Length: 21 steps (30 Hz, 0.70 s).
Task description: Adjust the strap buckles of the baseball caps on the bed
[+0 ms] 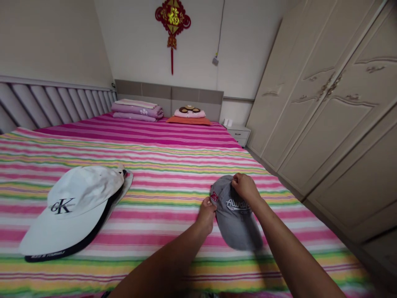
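Note:
A grey baseball cap with white lettering and a red mark rests on the striped bedsheet, its brim toward me. At the cap's left edge, my left hand pinches the side of the crown. My right hand is closed on the upper right of the crown, its fingers bent over the fabric. Off to the left lies a white cap with dark letters on its front, stacked on another cap whose dark brim shows underneath.
Folded purple bedding and a pink pillow on an orange cloth lie by the headboard. A nightstand stands beside the bed. Tall wardrobes line the right side; a slatted rail runs along the left.

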Tool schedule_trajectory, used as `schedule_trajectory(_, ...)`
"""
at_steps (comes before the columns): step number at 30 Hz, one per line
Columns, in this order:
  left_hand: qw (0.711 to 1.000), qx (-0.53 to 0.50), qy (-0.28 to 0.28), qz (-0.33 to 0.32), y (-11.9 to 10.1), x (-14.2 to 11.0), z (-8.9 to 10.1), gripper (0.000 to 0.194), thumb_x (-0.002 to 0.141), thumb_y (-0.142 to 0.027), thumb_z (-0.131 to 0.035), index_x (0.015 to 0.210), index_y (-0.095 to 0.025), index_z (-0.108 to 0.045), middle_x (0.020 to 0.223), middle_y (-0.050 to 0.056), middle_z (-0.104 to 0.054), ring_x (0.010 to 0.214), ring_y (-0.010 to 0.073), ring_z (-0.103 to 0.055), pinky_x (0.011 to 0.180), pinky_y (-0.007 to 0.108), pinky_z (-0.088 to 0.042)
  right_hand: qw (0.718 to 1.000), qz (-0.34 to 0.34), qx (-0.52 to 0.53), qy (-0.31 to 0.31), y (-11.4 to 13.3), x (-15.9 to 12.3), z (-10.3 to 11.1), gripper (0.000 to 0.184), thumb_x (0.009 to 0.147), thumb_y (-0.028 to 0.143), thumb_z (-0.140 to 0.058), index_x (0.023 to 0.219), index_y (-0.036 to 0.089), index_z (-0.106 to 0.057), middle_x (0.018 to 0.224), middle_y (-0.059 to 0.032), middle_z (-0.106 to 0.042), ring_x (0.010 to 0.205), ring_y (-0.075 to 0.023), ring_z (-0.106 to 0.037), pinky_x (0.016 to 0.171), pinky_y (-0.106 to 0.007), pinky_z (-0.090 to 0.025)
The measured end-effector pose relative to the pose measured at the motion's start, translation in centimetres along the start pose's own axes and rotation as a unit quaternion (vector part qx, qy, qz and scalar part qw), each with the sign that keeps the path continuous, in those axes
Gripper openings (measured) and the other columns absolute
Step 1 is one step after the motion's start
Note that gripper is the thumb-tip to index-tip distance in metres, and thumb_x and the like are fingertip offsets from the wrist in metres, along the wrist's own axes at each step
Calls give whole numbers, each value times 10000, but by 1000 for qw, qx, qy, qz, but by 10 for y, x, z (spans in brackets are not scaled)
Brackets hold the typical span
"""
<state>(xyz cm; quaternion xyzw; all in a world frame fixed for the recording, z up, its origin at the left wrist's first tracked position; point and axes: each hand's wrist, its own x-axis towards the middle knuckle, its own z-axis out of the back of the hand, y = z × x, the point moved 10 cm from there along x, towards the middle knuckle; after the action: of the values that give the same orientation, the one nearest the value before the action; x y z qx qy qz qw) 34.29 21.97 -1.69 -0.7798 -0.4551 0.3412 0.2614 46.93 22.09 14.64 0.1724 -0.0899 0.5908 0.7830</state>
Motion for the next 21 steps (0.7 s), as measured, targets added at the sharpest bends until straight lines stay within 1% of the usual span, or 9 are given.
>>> schedule_trajectory(3, 998, 54, -31, 11, -2, -15, 13, 661, 515, 9, -562, 1145, -141, -426, 758, 24, -613, 664, 129, -560, 651, 234, -401, 1000, -5, 13, -6, -2, -2, 7, 164, 713, 159, -491, 783, 130, -636, 757, -115, -657, 696, -211, -589, 570, -267, -340)
schedule_trajectory(6, 993, 101, -56, 11, -15, -39, 36, 714, 517, -34, -647, 1188, -101, -414, 963, 123, -593, 819, 180, -567, 708, 262, -401, 999, -11, 43, -26, -7, -14, 22, 171, 729, 186, -473, 780, 133, -628, 773, -120, -653, 718, -220, -590, 597, -276, -365)
schedule_trajectory(9, 987, 157, -31, 1, -35, -68, 63, 670, 529, -108, -692, 1153, -79, -448, 1042, 171, -564, 877, 212, -567, 728, 287, -420, 995, -15, 88, -52, -10, -46, 35, 203, 756, 226, -432, 796, 145, -614, 807, -114, -659, 738, -221, -598, 632, -286, -400)
schedule_trajectory(11, 982, 190, -6, -4, -49, -86, 87, 619, 552, -161, -694, 1125, -113, -464, 1014, 142, -580, 801, 191, -594, 707, 293, -442, 990, -11, 125, -64, -3, -78, 33, 238, 777, 262, -398, 827, 153, -603, 827, -106, -664, 741, -213, -608, 642, -283, -426)
schedule_trajectory(13, 982, 187, -25, 1, -63, -103, 123, 556, 543, -177, -701, 1053, -122, -487, 895, 91, -607, 675, 158, -602, 647, 283, -460, 985, 10, 165, -50, 18, -117, 16, 259, 792, 290, -368, 795, 171, -598, 771, -77, -671, 679, -187, -618, 597, -252, -447)
schedule_trajectory(15, 983, 172, -62, 1, -80, -119, 164, 471, 568, -194, -694, 991, -114, -501, 793, 65, -620, 601, 136, -597, 590, 261, -468, 976, 49, 210, -10, 50, -159, -11, 277, 804, 317, -363, 737, 185, -598, 663, -43, -656, 615, -167, -615, 555, -222, -454)
schedule_trajectory(17, 982, 157, -103, -14, -100, -136, 202, 387, 622, -188, -665, 967, -109, -509, 750, 58, -629, 576, 125, -600, 563, 243, -474, 948, 83, 300, 58, 85, -200, -43, 291, 823, 310, -355, 747, 182, -606, 665, -43, -656, 612, -165, -614, 566, -223, -459)
schedule_trajectory(19, 981, 130, -141, -22, -117, -154, 234, 314, 670, -150, -621, 963, -107, -517, 740, 60, -640, 572, 122, -610, 556, 235, -485, 934, 99, 323, 112, 112, -235, -71, 285, 827, 316, -374, 724, 186, -606, 663, -47, -655, 614, -174, -613, 574, -233, -458)
schedule_trajectory(21, 981, 83, -175, -18, -128, -172, 259, 263, 696, -101, -580, 953, -105, -525, 730, 64, -650, 561, 121, -619, 546, 231, -495, 926, 112, 335, 136, 131, -260, -89, 275, 823, 317, -388, 733, 191, -614, 696, -57, -666, 642, -182, -617, 601, -241, -461)
